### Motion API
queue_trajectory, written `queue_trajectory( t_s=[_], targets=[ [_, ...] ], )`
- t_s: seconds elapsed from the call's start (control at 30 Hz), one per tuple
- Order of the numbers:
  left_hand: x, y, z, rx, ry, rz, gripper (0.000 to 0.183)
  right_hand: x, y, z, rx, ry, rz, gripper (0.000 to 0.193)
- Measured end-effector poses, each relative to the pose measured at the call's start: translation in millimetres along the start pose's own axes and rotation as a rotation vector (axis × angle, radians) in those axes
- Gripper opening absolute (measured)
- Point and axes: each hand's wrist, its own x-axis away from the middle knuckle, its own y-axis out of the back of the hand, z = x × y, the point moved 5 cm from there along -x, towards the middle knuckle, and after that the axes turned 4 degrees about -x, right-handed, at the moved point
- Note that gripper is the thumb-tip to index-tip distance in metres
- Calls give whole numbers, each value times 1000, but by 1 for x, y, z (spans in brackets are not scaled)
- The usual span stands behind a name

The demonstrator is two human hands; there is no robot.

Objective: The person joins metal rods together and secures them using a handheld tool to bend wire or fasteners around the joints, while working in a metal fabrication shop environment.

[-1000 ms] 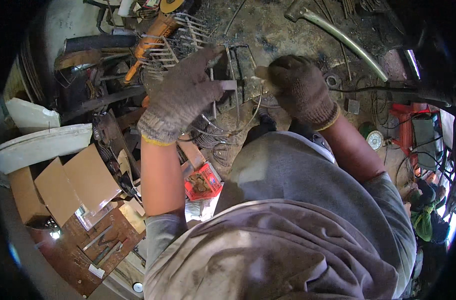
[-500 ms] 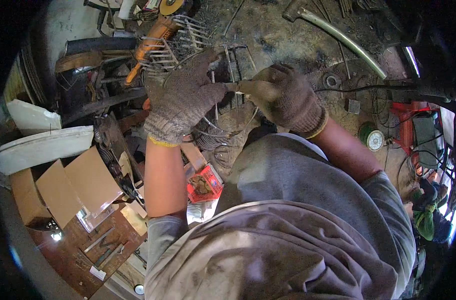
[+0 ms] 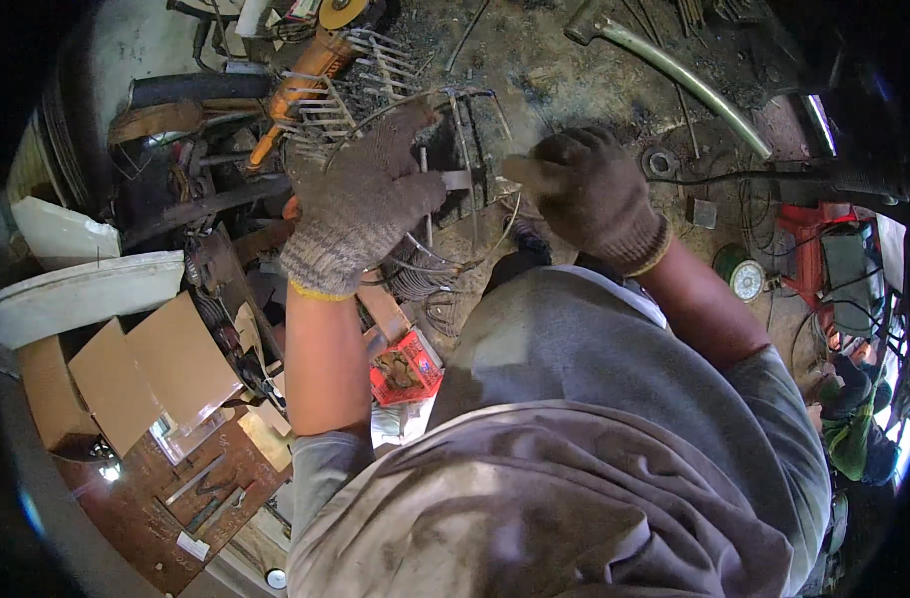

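Note:
My left hand (image 3: 365,194), in a brown knit glove, is closed, with a short pale flat strip (image 3: 457,180) sticking out past its thumb. Around and beyond it is a frame of thin bent metal rods (image 3: 463,130), partly covered by the glove; whether the fingers also grip a rod is hidden. My right hand (image 3: 600,194), gloved alike, hangs to the right of the frame, apart from the left. Its thumb and forefinger are pressed together and point left; what they pinch, if anything, is too small to name.
Beyond my left hand lie an orange angle grinder (image 3: 310,85) and pronged metal pieces (image 3: 320,110). A hammer with a metal handle (image 3: 684,85) lies far right. Cardboard boxes (image 3: 166,369) stand left, a red stand (image 3: 804,259) right. Another person (image 3: 854,429) is at the right edge.
My right hand has moved to the right, away from my left hand; their fingertips were together before. The pale strip at my left thumb now shows. My left hand has barely shifted.

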Motion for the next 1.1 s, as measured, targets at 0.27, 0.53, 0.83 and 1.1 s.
queue_trajectory(
  t_s=[0.27, 0.53, 0.83, 1.1],
  targets=[
    [10, -6, -5, -147, -120, -25, 75, 7, -5, 4, -122, 41, -53, 35],
    [11, -8, -7, -86, 8, 12, 74, -2, -11, 27, -106, 140, -61, 35],
    [10, -7, -5, -194, 32, 53, 72, 0, -16, 27, 23, 189, -31, 38],
    [22, -18, 1, -185, -200, -10, 71, 23, -19, 12, -57, 106, -51, 41]
  ],
)
